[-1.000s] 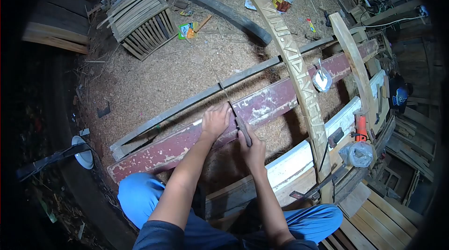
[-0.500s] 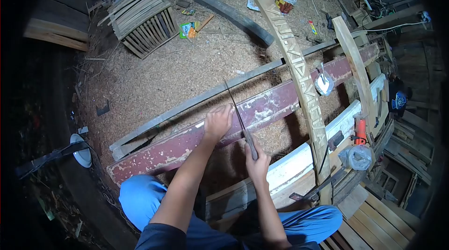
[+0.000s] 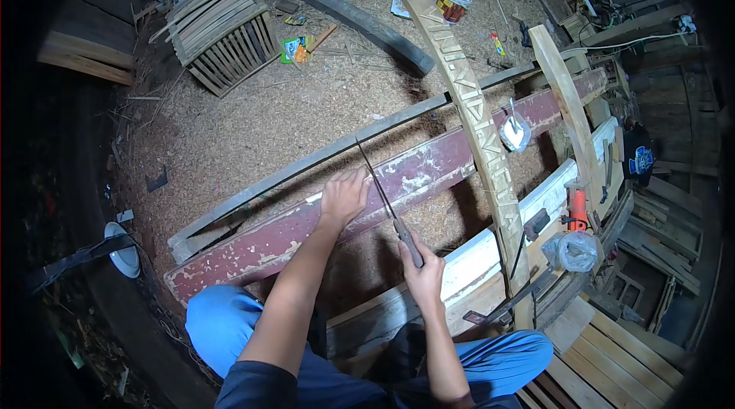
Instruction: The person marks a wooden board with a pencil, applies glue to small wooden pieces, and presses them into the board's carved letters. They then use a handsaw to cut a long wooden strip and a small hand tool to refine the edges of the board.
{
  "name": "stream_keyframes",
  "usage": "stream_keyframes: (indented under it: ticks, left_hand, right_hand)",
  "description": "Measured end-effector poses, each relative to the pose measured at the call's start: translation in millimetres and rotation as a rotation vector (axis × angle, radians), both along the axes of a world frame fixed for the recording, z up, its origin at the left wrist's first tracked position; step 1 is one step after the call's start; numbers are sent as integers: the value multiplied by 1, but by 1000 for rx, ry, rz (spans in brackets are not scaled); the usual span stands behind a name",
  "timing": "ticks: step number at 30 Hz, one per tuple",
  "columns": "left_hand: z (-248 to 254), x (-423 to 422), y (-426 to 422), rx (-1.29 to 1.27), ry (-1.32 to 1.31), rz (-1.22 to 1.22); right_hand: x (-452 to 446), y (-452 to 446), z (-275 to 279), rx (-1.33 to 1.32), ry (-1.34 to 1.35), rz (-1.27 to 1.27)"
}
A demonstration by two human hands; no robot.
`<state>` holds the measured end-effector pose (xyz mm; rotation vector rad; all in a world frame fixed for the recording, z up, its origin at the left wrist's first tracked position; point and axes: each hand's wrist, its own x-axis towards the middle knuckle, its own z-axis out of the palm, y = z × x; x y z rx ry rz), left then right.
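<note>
A long plank with flaking dark red paint (image 3: 264, 254) lies across the view in front of my knees. My left hand (image 3: 344, 196) rests on it, its fingers bent over the top near the far edge, holding the plank down. Just right of those fingers, the thin dark blade of a handsaw (image 3: 380, 188) crosses the plank, seen nearly edge-on. My right hand (image 3: 423, 271) is wrapped round the saw's handle on the near side. The blade's far end reaches towards a narrow grey beam (image 3: 306, 164). Any cut under the blade is too small to see.
A carved wooden board (image 3: 481, 114) and a plain curved board (image 3: 566, 95) lie across the planks at right. Nearby are a plastic bag with white contents (image 3: 514, 133), an orange power tool (image 3: 577, 206) and a white-painted plank (image 3: 467, 263). A slatted crate (image 3: 218, 34) stands on shavings.
The whole view has shifted, so things appear slightly further left. The saw has been drawn a little towards me by my right hand. My left hand stays on the plank.
</note>
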<state>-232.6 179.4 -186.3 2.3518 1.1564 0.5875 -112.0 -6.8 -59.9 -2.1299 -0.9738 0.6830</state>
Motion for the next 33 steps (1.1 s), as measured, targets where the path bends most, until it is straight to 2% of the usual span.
stream_keyframes:
  ticks: [3, 8, 10, 11, 13, 16, 17, 19, 21, 23, 27, 29, 30, 32, 33]
  left_hand:
    - [-1, 1, -1, -1, 11, -21]
    - [1, 0, 0, -16, 45, -33]
    - [0, 1, 1, -6, -26, -30]
    - [-1, 0, 0, -10, -23, -26]
    - [7, -1, 0, -110, 96, -28]
    - [6, 0, -1, -104, 96, -28]
    - [3, -1, 2, -93, 103, -31]
    - [1, 1, 1, -26, 42, -21]
    - [-2, -1, -3, -65, 67, -40]
    - [-4, 0, -1, -43, 55, -26]
    - [4, -2, 1, -93, 83, -28]
    - [5, -1, 1, -116, 100, -45]
    - [6, -1, -2, -121, 99, -48]
    - [7, 0, 1, -116, 119, -39]
    - [3, -1, -2, -117, 119, -41]
  right_hand:
    - [-4, 11, -9, -65, 0, -5]
    - [-14, 13, -41, -26, -69, 53]
    - [-23, -1, -39, 144, -21, -13]
    - [-21, -2, -43, 140, -18, -9]
    - [-17, 15, -34, -22, -67, 19]
    - [-9, 31, -35, -72, -49, 58]
    - [-11, 28, -39, -62, -43, 55]
    - [-15, 16, -37, 196, -40, 3]
    - [-20, 17, -47, 178, -53, -13]
    - [-16, 37, -55, -3, -21, 13]
    - [-17, 22, -48, -9, -4, 28]
    - [-20, 2, -59, 307, -38, -15]
    - [-19, 8, -54, 301, -39, -17]
    - [-16, 39, -45, -45, -63, 41]
    - [-16, 37, -45, -45, -63, 39]
